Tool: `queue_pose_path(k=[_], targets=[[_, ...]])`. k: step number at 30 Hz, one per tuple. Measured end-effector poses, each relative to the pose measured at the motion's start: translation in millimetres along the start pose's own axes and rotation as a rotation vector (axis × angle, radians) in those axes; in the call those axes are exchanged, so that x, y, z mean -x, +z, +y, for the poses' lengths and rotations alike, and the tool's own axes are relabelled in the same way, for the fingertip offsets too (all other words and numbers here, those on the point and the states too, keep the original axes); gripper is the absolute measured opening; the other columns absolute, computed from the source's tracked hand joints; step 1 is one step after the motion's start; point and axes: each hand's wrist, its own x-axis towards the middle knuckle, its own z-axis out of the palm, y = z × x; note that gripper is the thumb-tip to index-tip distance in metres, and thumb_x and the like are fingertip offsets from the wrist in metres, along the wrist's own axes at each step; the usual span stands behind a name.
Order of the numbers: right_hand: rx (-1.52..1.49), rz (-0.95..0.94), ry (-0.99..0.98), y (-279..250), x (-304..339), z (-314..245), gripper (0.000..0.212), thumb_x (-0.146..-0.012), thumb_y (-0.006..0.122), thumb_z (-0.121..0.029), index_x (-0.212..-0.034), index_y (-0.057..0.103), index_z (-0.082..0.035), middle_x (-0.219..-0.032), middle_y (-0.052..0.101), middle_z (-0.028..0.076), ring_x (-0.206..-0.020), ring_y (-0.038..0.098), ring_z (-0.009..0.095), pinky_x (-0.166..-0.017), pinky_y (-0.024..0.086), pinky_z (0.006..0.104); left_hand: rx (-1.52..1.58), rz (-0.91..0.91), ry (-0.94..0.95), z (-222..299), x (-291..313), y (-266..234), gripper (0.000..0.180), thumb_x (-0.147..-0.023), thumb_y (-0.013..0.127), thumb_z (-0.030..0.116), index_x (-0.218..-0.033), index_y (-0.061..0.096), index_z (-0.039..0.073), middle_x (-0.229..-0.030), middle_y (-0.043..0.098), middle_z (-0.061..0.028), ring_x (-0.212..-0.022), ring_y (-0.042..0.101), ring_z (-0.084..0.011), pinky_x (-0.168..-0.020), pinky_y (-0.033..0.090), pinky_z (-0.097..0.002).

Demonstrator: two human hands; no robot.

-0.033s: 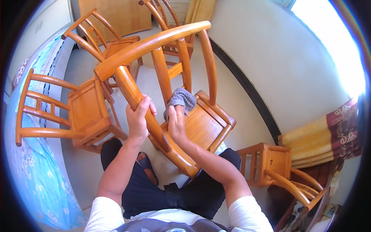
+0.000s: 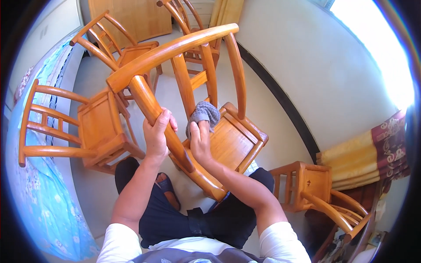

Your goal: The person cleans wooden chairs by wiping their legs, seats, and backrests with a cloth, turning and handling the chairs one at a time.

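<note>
The wooden chair (image 2: pixel 184 83) stands right in front of me, between my knees, its seat (image 2: pixel 232 142) on the right and its back rising on the left and far side. My left hand (image 2: pixel 158 131) is clamped on the near back post (image 2: pixel 145 98), thumb along the upper face and fingers (image 2: pixel 173 123) curled round the other side. That post's long axis slants in the picture from upper left, under the curved top rail (image 2: pixel 171 51), down to the lower right, where it meets the near edge of the seat.

My right hand (image 2: pixel 200 142) is closed on a bunched grey cloth (image 2: pixel 206 110); the fingertips are buried in it, so I cannot tell how tightly they pinch. The cloth lies just beyond my right knuckles, by the foot of the back slats, where back and seat come together. It looks to be against the wood, though the contact itself is hidden. Crumpled as it is, it has no clear long axis. My right hand is nearer to the slats' foot and the seat panel; my left is nearer to the top rail.
</note>
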Motion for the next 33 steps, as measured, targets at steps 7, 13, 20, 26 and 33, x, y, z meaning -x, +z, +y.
queue_pose_path(k=[7,13,20,26,33], targets=[[0.275,-0.082,-0.226,-3.6,-12.6,-2.9,0.07,-0.074,0.041,0.011,-0.142,0.026,0.012,-0.144,0.029,0.035,-0.139,0.024,0.049,-0.118,0.017,0.0475,0.003,-0.003,-0.024,-2.1,-0.3,-3.0,0.018,-0.094,0.062,0.023,-0.095,0.054,0.007,-0.069,0.056,-0.0047,-0.063,0.055,-0.014,-0.061,0.046,-0.0269],[0.276,0.029,-0.138,-0.6,-32.1,-1.0,0.069,-0.074,0.042,0.01,-0.141,0.027,0.011,-0.139,0.033,0.035,-0.132,0.03,0.05,-0.116,0.019,0.0483,0.002,-0.031,-0.019,-2.3,-1.2,-4.6,0.018,-0.095,0.061,0.024,-0.095,0.053,0.007,-0.071,0.056,-0.0049,-0.064,0.055,-0.0143,-0.062,0.047,-0.0272],[0.313,0.056,-0.112,-1.4,5.2,-27.4,0.039,-0.075,0.053,-0.003,-0.111,0.047,0.008,-0.11,0.049,0.03,-0.107,0.045,0.046,-0.097,0.035,0.0504,0.006,-0.042,0.012,-5.7,-3.1,-4.6,0.018,-0.095,0.061,0.023,-0.096,0.053,0.007,-0.07,0.056,-0.0052,-0.063,0.055,-0.0142,-0.06,0.046,-0.0273],[-0.223,-0.058,0.421,-34.8,-24.7,-22.3,0.038,-0.079,0.051,0.001,-0.116,0.057,0.005,-0.103,0.064,0.014,-0.093,0.062,0.023,-0.081,0.05,0.0336,-0.033,-0.033,0.011,-2.9,-4.3,-7.5,0.018,-0.095,0.059,0.024,-0.093,0.054,0.007,-0.068,0.055,-0.0056,-0.062,0.055,-0.0144,-0.059,0.046,-0.027],[-0.979,0.055,0.261,-37.7,-75.7,-78.3,0.034,-0.087,0.048,-0.003,-0.118,0.059,0.005,-0.115,0.061,0.012,-0.103,0.056,0.017,-0.094,0.042,0.0287,-0.014,-0.025,0.019,-2.7,-2.4,-5.8,0.018,-0.095,0.059,0.025,-0.094,0.054,0.007,-0.067,0.056,-0.0058,-0.062,0.055,-0.0147,-0.06,0.046,-0.0273]])
